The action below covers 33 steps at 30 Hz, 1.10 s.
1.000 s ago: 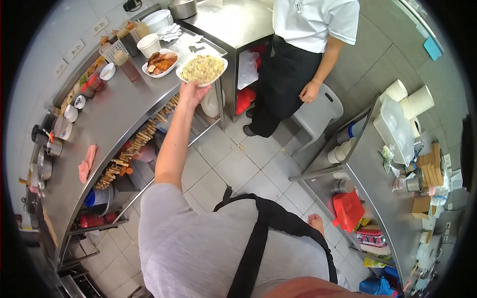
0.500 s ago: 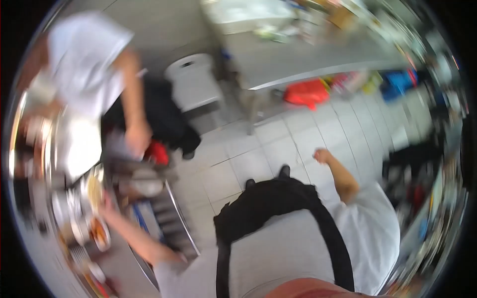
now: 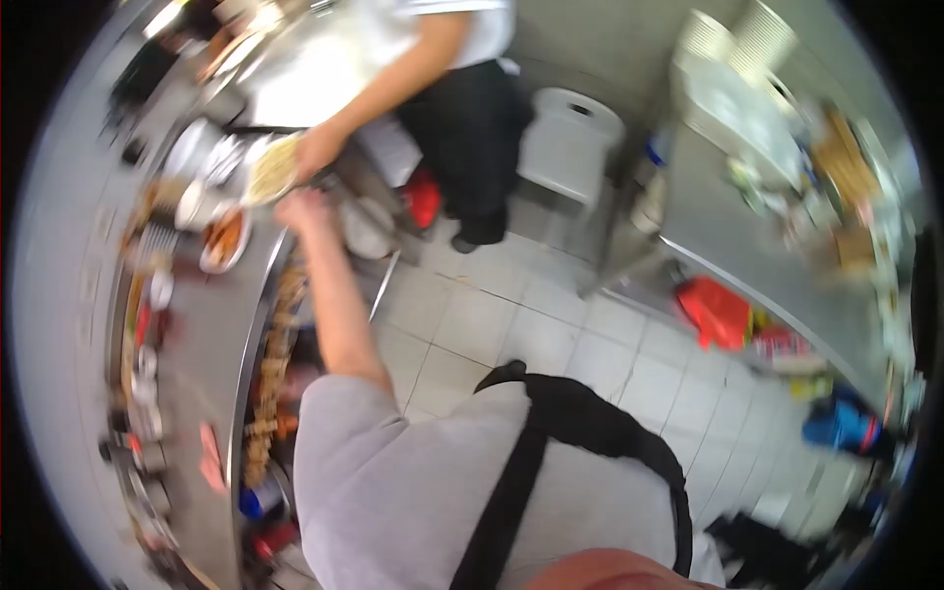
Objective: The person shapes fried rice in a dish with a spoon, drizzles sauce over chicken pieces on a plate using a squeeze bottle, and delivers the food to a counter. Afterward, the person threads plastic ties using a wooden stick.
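My left hand (image 3: 303,208) reaches out over the steel counter's edge, closed at the near side of a dish of pale, noodle-like food (image 3: 273,169). Blur hides the exact grip of the fingers. From the other side, a co-worker's hand (image 3: 320,150) meets the same dish, close to mine. A dark piece, perhaps a handle, shows between the two hands. Beside the dish, a white oval plate of orange-brown food (image 3: 226,241) rests on the counter. My right hand is out of sight.
The co-worker in dark trousers (image 3: 472,147) stands by a white stool (image 3: 568,143). A steel counter (image 3: 192,344) runs along the left, with small containers at its back. On the right is a steel table (image 3: 728,236), with a red bag (image 3: 713,310) beneath it.
The view has swung, shifting the room to the right. The co-worker's hand has come up to the dish at my left hand. My right hand, a fist before, has left view.
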Tool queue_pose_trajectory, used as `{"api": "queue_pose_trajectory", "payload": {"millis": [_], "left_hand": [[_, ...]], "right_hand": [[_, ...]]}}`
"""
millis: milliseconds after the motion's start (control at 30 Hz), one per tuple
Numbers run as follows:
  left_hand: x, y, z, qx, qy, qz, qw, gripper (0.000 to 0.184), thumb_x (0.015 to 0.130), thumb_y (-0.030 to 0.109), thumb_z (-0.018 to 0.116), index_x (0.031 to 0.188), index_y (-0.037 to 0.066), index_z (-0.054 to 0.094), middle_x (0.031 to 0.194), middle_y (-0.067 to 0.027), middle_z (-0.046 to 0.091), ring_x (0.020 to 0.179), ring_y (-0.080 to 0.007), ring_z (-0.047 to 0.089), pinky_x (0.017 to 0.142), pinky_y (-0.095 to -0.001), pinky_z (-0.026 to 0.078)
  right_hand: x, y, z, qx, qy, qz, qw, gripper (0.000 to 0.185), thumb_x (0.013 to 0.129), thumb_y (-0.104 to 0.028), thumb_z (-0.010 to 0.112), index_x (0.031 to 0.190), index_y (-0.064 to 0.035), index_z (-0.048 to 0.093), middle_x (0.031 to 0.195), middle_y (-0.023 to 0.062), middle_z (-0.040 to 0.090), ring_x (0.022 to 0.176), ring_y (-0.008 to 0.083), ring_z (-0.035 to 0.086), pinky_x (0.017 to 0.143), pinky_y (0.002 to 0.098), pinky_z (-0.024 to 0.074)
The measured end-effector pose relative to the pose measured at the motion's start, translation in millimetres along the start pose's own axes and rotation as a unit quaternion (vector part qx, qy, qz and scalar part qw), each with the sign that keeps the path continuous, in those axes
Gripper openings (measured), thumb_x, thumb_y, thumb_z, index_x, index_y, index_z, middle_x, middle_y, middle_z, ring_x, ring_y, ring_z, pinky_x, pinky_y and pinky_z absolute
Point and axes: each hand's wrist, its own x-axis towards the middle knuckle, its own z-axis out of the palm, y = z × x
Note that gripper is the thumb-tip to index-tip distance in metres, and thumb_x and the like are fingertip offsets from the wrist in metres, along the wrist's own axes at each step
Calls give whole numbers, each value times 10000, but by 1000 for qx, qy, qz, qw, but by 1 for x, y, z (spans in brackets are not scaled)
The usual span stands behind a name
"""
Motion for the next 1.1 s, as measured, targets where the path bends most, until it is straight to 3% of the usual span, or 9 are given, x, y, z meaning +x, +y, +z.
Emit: {"api": "queue_pose_trajectory", "payload": {"millis": [67,267,533,700,800,867,933,1000,1100], "left_hand": [[-15,4,-8,-58,33,36,997,434,748,1,478,1146,68,317,900,-98,487,655,-156,510,535,-303,447],[-38,47,-46,-82,44,71,993,444,758,17,484,1157,87,302,969,-66,471,739,-148,514,598,-297,437],[-49,107,-131,-85,113,111,984,429,759,6,479,1146,90,316,967,-73,472,764,-178,532,651,-347,447],[-44,156,-156,-45,152,132,979,468,756,24,508,1172,75,299,971,-77,464,741,-154,522,586,-299,431],[-22,171,-175,-27,145,127,981,503,737,12,533,1176,77,296,953,-84,471,699,-150,524,558,-290,429],[-4,178,-187,4,156,114,981,533,718,9,558,1176,76,293,943,-79,473,685,-142,519,553,-287,429],[32,177,-198,31,161,99,981,563,699,7,582,1175,74,290,933,-75,475,672,-134,514,547,-285,428],[81,167,-217,114,168,106,973,721,623,59,678,1220,39,273,1028,-129,477,837,-206,530,657,-340,464],[171,138,-242,279,213,160,922,901,534,126,755,1263,-9,244,1158,-200,431,1063,-291,443,842,-367,423]], "right_hand": [[33,-29,-39,132,-115,161,971,85,733,-158,540,761,-78,551,604,62,529,549,210,520,482,354,413],[124,-95,-120,333,-142,283,888,39,746,-111,506,764,-99,538,586,35,494,498,153,479,436,291,373],[189,-175,-192,467,-161,313,811,101,746,-50,458,777,-128,513,559,11,461,442,103,443,389,228,331],[233,-142,-165,375,-192,270,866,31,757,-101,477,758,-96,507,542,32,469,433,130,455,370,259,346],[273,-115,-125,143,-259,35,954,59,763,-132,489,747,-77,504,533,44,473,428,146,463,358,278,355],[306,-128,-103,-99,-226,-288,925,93,767,-153,497,740,-64,501,526,53,476,425,157,468,350,290,361],[335,-181,-100,-163,-194,-378,891,128,771,-173,504,732,-51,499,520,61,480,421,168,473,343,303,367],[340,-306,-128,271,-212,162,925,121,765,-173,502,754,-54,523,544,54,505,426,154,482,357,296,376],[376,-408,-102,297,-198,124,926,116,759,-160,489,807,-74,551,585,52,541,442,140,503,381,284,403]]}}
